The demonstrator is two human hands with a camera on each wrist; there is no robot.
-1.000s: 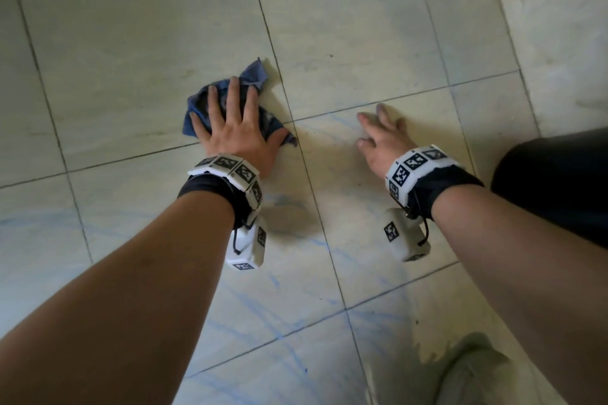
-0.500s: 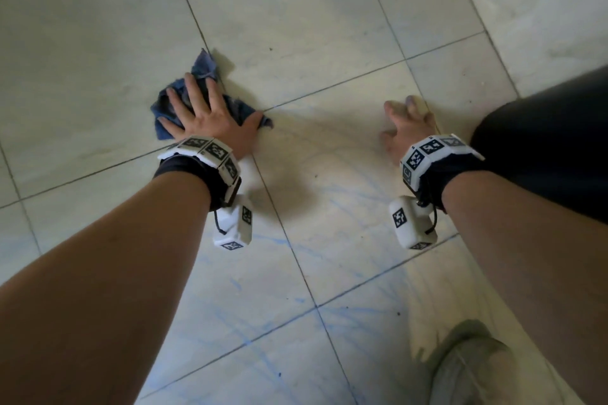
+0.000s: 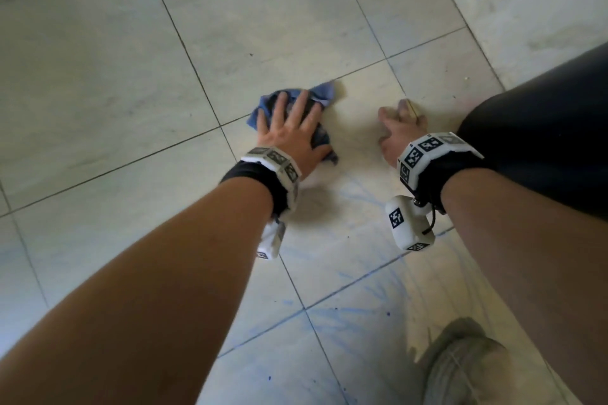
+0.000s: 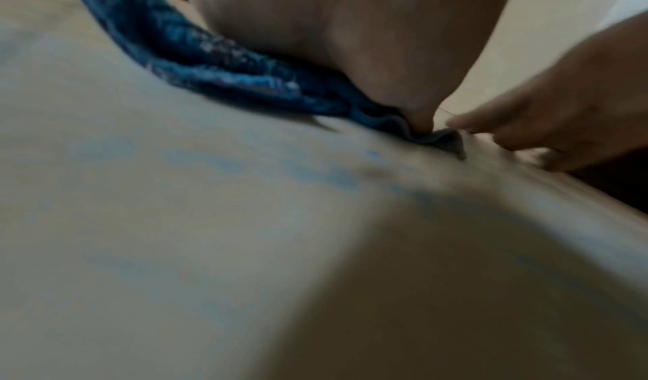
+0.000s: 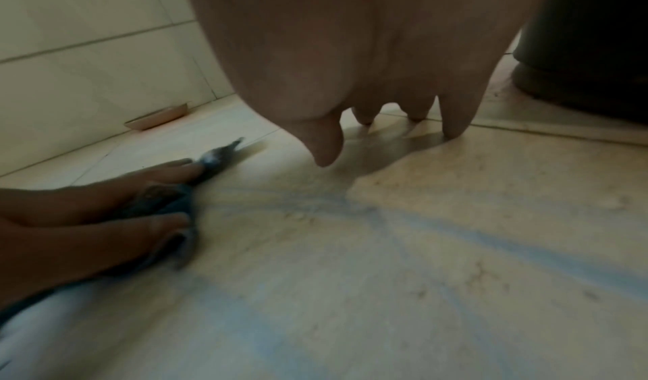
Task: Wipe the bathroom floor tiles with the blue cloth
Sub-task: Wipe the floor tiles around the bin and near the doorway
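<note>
With the left hand [image 3: 289, 135] spread flat on the crumpled blue cloth [image 3: 263, 105] at frame centre, faint blue streaks [image 3: 365, 194] below may get missed; the right hand [image 3: 399, 131] braces fingertips-down on pale marble floor tiles [image 3: 98, 76].

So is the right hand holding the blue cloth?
No, the left hand presses the blue cloth; the right hand rests bare on the floor tiles.
</note>
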